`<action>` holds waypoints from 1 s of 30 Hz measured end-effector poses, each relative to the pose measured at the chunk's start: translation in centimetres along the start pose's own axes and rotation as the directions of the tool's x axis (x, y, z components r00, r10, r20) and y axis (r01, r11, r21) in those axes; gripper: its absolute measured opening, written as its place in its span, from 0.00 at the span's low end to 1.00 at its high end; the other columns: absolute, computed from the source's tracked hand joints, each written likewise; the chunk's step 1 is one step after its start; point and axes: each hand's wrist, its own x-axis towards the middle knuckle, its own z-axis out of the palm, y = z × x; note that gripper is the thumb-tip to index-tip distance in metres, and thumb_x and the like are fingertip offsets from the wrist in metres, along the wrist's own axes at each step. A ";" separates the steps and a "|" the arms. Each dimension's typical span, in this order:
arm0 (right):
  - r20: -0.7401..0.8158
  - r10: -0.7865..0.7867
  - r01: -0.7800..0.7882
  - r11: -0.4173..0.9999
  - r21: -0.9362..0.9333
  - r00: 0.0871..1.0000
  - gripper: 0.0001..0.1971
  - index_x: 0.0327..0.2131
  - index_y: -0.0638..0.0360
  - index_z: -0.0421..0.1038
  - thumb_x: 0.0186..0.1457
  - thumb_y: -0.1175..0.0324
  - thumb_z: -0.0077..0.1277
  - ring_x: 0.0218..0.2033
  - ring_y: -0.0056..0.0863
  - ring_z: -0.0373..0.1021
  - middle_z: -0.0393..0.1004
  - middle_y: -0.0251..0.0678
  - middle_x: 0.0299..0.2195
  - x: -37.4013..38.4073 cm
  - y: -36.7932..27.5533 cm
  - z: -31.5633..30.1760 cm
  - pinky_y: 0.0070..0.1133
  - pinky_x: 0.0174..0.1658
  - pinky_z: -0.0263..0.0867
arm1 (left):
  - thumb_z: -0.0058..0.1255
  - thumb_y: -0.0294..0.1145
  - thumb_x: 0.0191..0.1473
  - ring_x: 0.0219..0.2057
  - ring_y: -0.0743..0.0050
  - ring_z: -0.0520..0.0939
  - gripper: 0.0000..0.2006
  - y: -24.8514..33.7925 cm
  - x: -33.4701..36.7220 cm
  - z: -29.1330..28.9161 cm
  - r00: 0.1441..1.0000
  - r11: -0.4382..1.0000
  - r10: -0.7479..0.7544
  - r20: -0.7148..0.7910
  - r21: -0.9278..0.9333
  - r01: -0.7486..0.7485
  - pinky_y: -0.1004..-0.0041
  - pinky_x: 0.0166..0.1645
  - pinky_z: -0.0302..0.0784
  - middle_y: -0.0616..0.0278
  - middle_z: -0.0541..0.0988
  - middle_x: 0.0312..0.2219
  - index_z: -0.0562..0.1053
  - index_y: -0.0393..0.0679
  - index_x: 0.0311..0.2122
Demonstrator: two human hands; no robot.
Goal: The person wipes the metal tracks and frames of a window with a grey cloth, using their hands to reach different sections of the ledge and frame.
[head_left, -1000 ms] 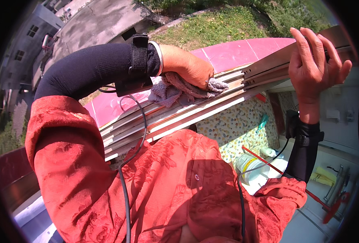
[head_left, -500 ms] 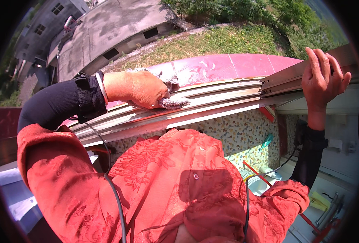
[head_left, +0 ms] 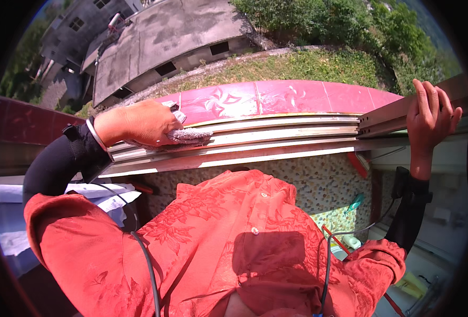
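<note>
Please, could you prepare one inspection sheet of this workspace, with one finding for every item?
Surface: metal window track with parallel rails; pink tiled ledge beyond.
Job's things: greyish cloth, bunched on the track.
Clutter: white sheets at left; small green object and yellow item at right, kinds unclear.
Grips: left grip closed on the cloth; right grip raised, fingers extended at the metal frame, contact unclear.
Cables: one dark cable along each side of the red shirt.
Surroundings: grey flat roof and greenery outside.
</note>
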 end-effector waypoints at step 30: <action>-0.198 0.106 -0.046 0.957 0.286 0.974 0.09 0.35 0.41 0.80 0.50 0.70 0.58 0.49 0.20 0.69 0.78 0.16 0.37 -0.2 -1.4 0.9 0.30 0.69 0.39 | 0.50 0.31 0.48 0.20 0.46 0.80 0.06 11.0 14.0 -1.2 0.900 0.987 0.149 -0.410 0.117 -0.110 0.54 0.26 0.72 0.46 0.75 0.16 0.72 0.40 0.30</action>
